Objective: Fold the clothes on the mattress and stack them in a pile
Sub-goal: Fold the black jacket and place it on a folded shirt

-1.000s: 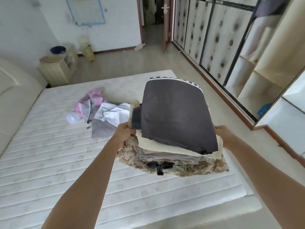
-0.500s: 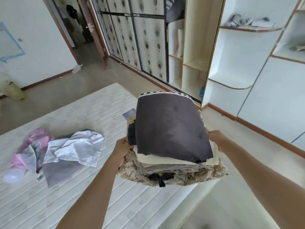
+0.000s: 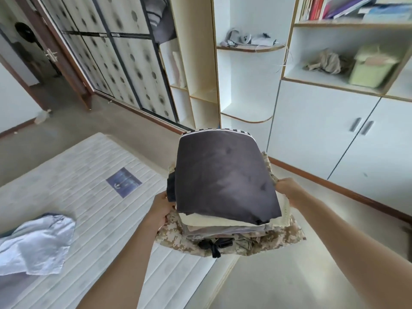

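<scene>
Our grip is on both sides of the pile of folded clothes [image 3: 225,197]: the left hand [image 3: 161,208] holds its left edge with fingers curled around the lower layers, and the right hand [image 3: 287,189] holds the right edge, its fingers hidden behind the cloth. We carry the pile in the air, near the centre of the view, over the corner of the mattress [image 3: 93,175] and the floor [image 3: 278,275] beside it.

On top of the pile lies a dark grey garment [image 3: 223,179] with a checkered band at its far edge. Under it we see cream and grey layers, and at the bottom a camouflage garment [image 3: 178,239] that hangs out wider than the others. A small black strap [image 3: 215,247] hangs from the near side of the pile.

The mattress fills the part from 7 to 9 o'clock. At 8 o'clock on it lies an unfolded light blue shirt [image 3: 38,244], well apart from the pile. A dark blue label [image 3: 123,181] is on the mattress at 9 o'clock from the pile.

At 1 to 3 o'clock stands a white cabinet [image 3: 323,130] with open shelves; at 11 o'clock there are sliding wardrobe doors [image 3: 124,63] with a dotted pattern.
</scene>
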